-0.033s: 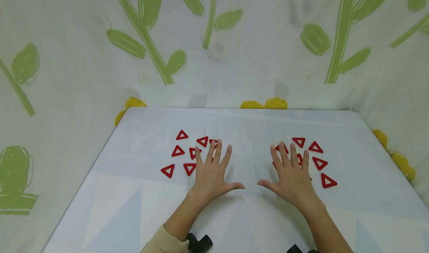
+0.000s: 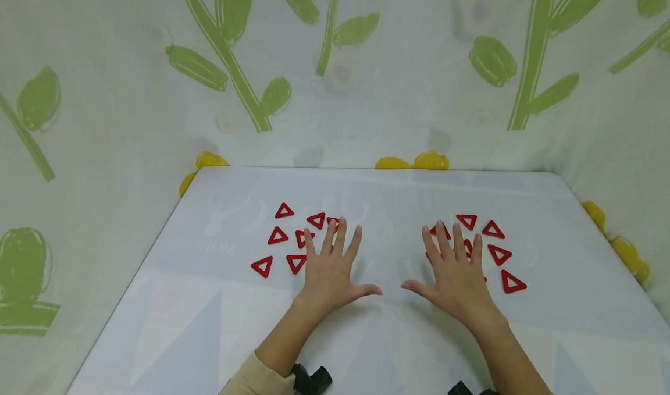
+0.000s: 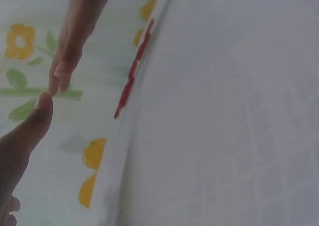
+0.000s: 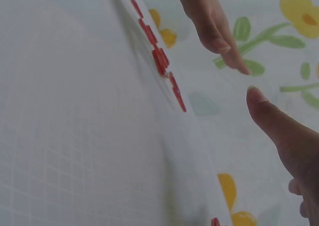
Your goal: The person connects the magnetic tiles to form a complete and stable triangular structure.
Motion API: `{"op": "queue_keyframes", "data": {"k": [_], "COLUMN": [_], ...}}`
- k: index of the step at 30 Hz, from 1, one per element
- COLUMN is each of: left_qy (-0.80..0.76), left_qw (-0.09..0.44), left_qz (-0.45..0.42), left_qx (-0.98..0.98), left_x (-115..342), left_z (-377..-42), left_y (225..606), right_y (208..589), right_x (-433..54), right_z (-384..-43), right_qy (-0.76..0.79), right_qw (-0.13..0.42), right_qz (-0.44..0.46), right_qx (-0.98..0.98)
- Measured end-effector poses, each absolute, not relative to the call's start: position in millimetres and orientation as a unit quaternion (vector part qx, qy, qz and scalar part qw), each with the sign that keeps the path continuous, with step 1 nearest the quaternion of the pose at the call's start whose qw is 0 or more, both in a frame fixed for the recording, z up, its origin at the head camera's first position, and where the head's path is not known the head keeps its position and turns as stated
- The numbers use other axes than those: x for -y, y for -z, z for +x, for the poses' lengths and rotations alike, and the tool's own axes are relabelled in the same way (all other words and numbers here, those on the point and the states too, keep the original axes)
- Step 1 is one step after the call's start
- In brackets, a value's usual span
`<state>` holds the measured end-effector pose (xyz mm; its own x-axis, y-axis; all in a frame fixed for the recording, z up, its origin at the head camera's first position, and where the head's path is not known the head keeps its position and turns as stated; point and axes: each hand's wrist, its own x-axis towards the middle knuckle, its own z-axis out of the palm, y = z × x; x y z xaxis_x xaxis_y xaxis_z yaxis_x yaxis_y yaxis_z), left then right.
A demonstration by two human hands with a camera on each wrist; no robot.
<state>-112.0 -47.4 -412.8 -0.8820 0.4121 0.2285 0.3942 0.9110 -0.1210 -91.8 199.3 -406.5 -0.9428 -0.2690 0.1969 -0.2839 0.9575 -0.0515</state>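
My left hand [image 2: 328, 276] is spread flat, palm down, over the right part of a group of red triangle frames [image 2: 269, 267]. Its fingers cover some of them in the head view. Likewise spread, my right hand [image 2: 460, 281] overlaps a second group of red triangle frames [image 2: 504, 282] and partly hides several. Neither hand holds anything. The two thumbs point toward each other with a gap between. In the left wrist view my left thumb [image 3: 22, 141] shows, with the triangles as a thin red row [image 3: 132, 74]. My right thumb [image 4: 284, 128] appears in the right wrist view.
Both groups lie on a white table [image 2: 387, 209] with pale blue shapes. Behind and beside it hangs a pale backdrop [image 2: 408, 92] printed with green leaves and yellow flowers. A black wrist device [image 2: 314, 379] sits under the left forearm, another [image 2: 460, 388] by the right.
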Motion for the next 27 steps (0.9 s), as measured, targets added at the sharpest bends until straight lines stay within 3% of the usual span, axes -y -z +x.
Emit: {"op": "queue_keyframes", "data": {"k": [16,27], "left_qy": [-0.008,0.059], "left_qw": [0.131,0.091], "left_qz": [-0.209,-0.202], "left_qx": [0.969,0.973], "left_x": [50,52], "left_z": [-116,-117], "left_y": [415,419], "right_y": [406,410], "right_x": [-202,-211], "right_z": [-96,-102], "right_qy": [-0.071,-0.153], "right_qw": [0.084,0.130], "right_qz": [0.137,0.152], "right_qx": [0.984,0.968]}}
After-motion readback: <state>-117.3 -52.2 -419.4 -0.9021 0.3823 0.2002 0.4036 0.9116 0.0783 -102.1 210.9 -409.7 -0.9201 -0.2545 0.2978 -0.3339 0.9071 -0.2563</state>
